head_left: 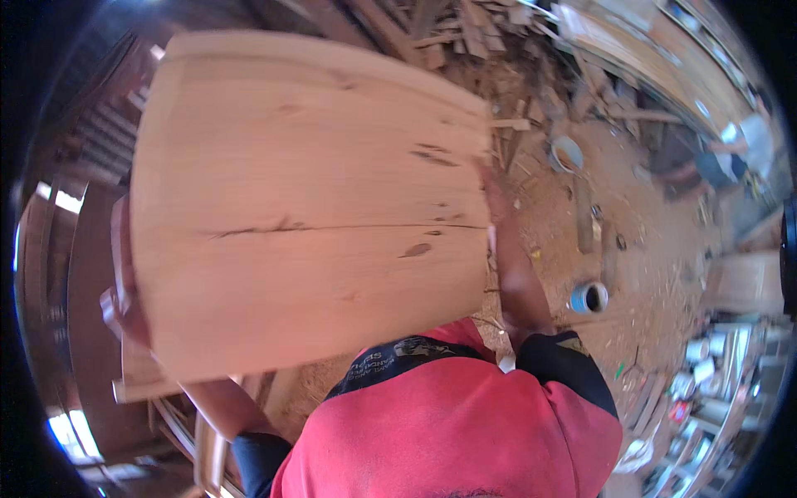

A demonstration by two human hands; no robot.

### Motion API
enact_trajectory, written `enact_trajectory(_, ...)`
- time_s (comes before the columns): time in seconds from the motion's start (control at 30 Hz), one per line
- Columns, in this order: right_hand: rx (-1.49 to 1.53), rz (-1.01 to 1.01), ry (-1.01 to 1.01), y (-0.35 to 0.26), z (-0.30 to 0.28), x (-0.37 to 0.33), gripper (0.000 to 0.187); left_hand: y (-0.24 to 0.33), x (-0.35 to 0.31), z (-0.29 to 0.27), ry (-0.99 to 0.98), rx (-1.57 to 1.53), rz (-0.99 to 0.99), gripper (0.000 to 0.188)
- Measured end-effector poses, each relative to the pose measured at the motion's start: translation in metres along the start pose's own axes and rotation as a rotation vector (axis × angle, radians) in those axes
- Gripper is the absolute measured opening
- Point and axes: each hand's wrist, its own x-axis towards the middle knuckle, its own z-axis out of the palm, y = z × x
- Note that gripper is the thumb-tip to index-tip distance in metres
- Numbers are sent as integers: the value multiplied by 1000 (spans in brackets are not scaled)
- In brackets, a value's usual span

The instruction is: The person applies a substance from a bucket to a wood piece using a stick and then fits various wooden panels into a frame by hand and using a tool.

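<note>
A wide, pale wooden panel (315, 166) is raised in front of me and fills much of the head view. Dark knots and a long thin crack run across its face. At its left edge, my left hand (126, 311) grips the wood, with fingers wrapped around the side. My right hand (493, 195) is at the opposite edge, closed on the panel. Part of that hand is blurred and hidden behind the wood.
Scrap wood (473, 33) is heaped at the far side. A white bucket (566, 154) and a blue-sided can (589, 297) stand on the dusty floor to the right. Another person (730, 162) is at the far right. Cluttered shelves (714, 398) fill the lower right.
</note>
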Motion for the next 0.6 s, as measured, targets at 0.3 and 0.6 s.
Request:
enact_trajectory(0.3,-36,-196,99,-18,-107,54,34,-146,-51,-4,65,62,-472,24)
enact_trajectory(0.6,-10,-500,48,-59,-28,78,72,-181,-14,-46,423,-383,-202,22)
